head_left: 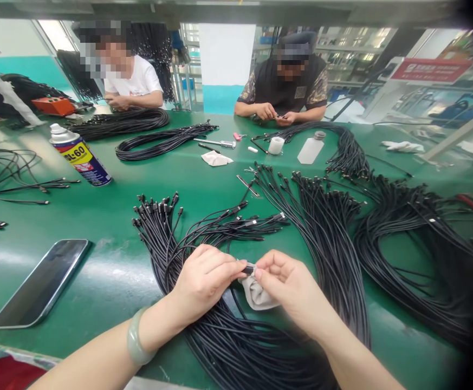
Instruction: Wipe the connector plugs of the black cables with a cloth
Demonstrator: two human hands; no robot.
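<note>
My left hand [206,281] pinches a black cable connector [248,268] with a small metal end. My right hand [289,287] holds a white cloth [257,292] wrapped partly around that connector, and its fingers hide part of the cloth. Both hands rest above a large bundle of black cables [236,341], whose connector ends fan out on the green workbench [98,265]. More bundled black cables [325,244] lie just beyond my right hand. A pale bangle [136,337] circles my left wrist.
A smartphone [41,283] lies left of my hands, and a spray can [81,155] stands beyond it. Further cable coils, a tape roll [276,145], a plastic bottle [310,149] and small tools lie across the bench. Two co-workers [289,81] sit opposite, handling small items.
</note>
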